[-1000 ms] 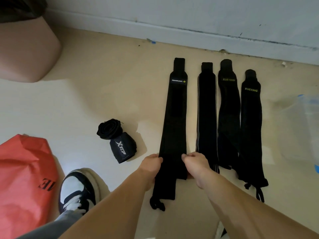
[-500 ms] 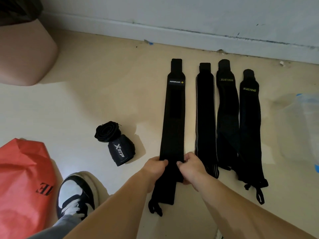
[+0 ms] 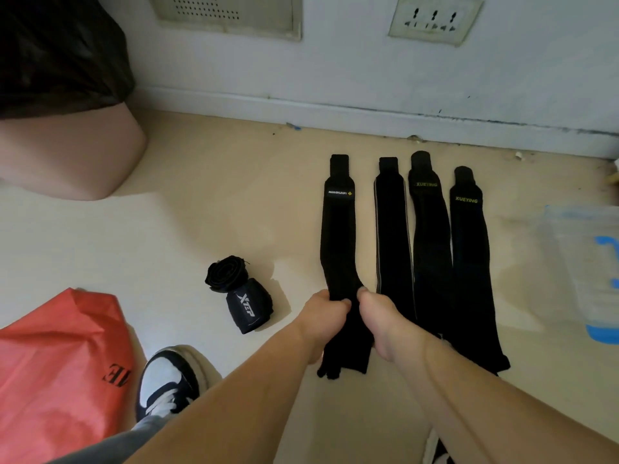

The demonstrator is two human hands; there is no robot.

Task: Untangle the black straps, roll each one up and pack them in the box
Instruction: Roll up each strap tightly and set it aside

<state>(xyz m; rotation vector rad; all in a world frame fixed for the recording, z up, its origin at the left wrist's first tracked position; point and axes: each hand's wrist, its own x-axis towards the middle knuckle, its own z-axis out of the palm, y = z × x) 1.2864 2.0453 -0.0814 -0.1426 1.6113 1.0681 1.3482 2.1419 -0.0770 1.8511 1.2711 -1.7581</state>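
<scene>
Several black straps lie flat side by side on the beige floor, running away from me toward the wall. My left hand and my right hand both pinch the leftmost strap, the one with a white label, near its near end and bunch it narrow between them. Its loose end hangs below my hands. To the right lie a grey-edged strap and two straps with yellow lettering. A rolled-up strap with a white logo rests on the floor to the left. The clear plastic box with blue clips stands at the right edge.
A red paper bag lies at the lower left beside a black-and-white shoe. A pink bin with a black liner stands at the upper left. The white wall with a socket runs along the back.
My two hands have come together on the leftmost strap, squeezing its width. The camera has tilted up, showing more of the wall.
</scene>
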